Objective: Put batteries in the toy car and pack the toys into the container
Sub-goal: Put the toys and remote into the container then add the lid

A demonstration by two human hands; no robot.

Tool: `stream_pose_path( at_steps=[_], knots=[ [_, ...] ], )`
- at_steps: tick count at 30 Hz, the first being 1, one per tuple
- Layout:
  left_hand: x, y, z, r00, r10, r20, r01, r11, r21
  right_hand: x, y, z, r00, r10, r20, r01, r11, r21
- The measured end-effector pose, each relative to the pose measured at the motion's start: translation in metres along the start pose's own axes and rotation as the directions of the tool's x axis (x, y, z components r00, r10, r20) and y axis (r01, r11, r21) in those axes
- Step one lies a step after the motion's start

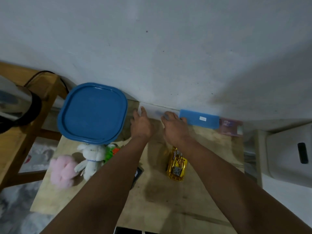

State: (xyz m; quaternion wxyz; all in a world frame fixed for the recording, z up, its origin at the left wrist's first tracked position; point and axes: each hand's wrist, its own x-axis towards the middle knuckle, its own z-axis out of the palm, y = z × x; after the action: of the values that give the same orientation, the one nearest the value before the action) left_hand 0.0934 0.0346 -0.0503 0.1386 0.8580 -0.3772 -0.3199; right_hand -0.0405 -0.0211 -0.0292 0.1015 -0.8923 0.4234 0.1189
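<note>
Against a pale wall, a wooden table point(168, 200) carries the scene: the left hand point(141, 124) and right hand point(174, 128), fingers curled, both grip a clear box point(155, 111) with a blue lid point(199, 119) at the table's far edge. Behind the right wrist, nearer the person, lies the yellow toy car point(177, 164). Left of the arms sit a white plush rabbit point(91, 157), a pink plush toy point(63, 171) and a container with a big blue lid point(92, 113)
</note>
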Motion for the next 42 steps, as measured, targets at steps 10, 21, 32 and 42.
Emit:
stream_pose_path(
  at_steps=[10,21,32,42],
  knots=[
    [-0.04,-0.021,-0.11,0.936,0.198,-0.293,-0.244,0.961,-0.13,-0.004,-0.063,-0.059,0.989,-0.076,-0.128,0.108,0.959,0.263],
    [-0.047,-0.179,-0.164,0.86,-0.24,-0.45,0.075,0.933,-0.353,-0.003,-0.181,-0.04,0.873,-0.445,0.197,0.463,0.885,-0.05],
    [-0.046,-0.217,-0.148,0.901,-0.363,-0.238,0.11,0.72,-0.685,-0.001,-0.209,-0.05,0.855,-0.475,0.208,0.516,0.815,-0.264],
    [-0.04,-0.217,-0.149,0.851,-0.524,-0.024,0.135,0.264,-0.955,-0.006,-0.192,-0.094,0.848,-0.529,0.006,0.523,0.837,-0.162]
  ],
)
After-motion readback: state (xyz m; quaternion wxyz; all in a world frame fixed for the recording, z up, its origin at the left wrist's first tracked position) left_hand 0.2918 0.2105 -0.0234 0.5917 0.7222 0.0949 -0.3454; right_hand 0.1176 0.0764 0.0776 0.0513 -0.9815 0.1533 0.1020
